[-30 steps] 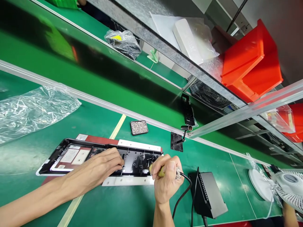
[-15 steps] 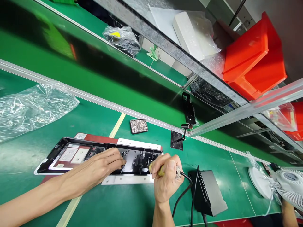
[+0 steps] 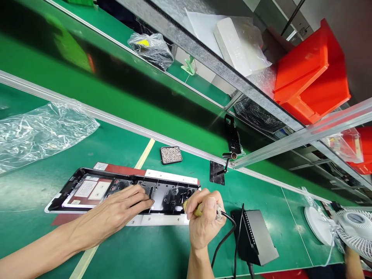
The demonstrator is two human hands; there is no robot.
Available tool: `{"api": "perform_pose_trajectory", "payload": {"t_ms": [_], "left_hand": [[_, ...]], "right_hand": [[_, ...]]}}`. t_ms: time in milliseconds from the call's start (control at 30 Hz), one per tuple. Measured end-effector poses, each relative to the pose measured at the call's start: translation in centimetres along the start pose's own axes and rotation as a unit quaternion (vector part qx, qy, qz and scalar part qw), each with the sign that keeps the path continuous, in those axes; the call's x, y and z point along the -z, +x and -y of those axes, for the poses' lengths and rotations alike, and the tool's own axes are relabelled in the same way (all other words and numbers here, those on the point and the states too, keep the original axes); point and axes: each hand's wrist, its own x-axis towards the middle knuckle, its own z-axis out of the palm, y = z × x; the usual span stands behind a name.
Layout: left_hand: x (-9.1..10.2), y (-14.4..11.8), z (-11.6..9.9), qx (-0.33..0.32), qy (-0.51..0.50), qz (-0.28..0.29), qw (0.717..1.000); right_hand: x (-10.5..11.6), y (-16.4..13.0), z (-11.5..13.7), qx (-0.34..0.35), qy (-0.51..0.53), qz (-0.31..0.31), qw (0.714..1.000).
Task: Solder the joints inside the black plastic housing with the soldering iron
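Note:
A long black plastic housing lies on a dark red board with white edge strips. Over its middle my left hand rests with fingers stretched out, the tips touching the inside of the housing. At the housing's right end my right hand is wrapped round a corded electric screwdriver with a yellow handle. Its front end points left into the housing; the bit cannot be made out. A black cable runs from its rear end.
Behind the housing sits a small tray of tiny metal parts. A black vented box stands at right, near a white fan. Clear plastic film lies at left. Overhead is a shelf holding a red bin. Another person's arm shows at lower right.
My left hand's fingers have shifted slightly and lie a little flatter on the housing. My right hand stays in place with the electric screwdriver. The view has drifted a little.

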Motion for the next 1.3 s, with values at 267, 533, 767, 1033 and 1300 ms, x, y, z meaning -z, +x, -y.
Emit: {"api": "perform_pose_trajectory", "payload": {"t_ms": [267,533,767,1033,1300], "left_hand": [[1.2,4.9,6.2,0.057,-0.013,-0.029,0.998],[-1.2,12.4,14.5,0.110,0.020,0.044,0.993],[-4.3,15.4,16.3,0.093,0.019,0.082,0.992],[-5.1,16.6,16.9,0.098,0.015,0.112,0.989],[-2.0,16.6,14.1,0.191,-0.042,0.065,0.979]], "right_hand": [[0.1,-0.3,-0.1,-0.002,-0.006,-0.009,1.000],[0.0,-0.6,-1.5,-0.001,0.018,-0.034,0.999],[-0.4,-0.4,-1.4,0.013,0.032,-0.044,0.998],[-0.3,-0.2,-1.1,0.014,0.025,-0.025,0.999],[0.1,-0.6,-1.1,-0.005,0.012,-0.021,1.000]]}}
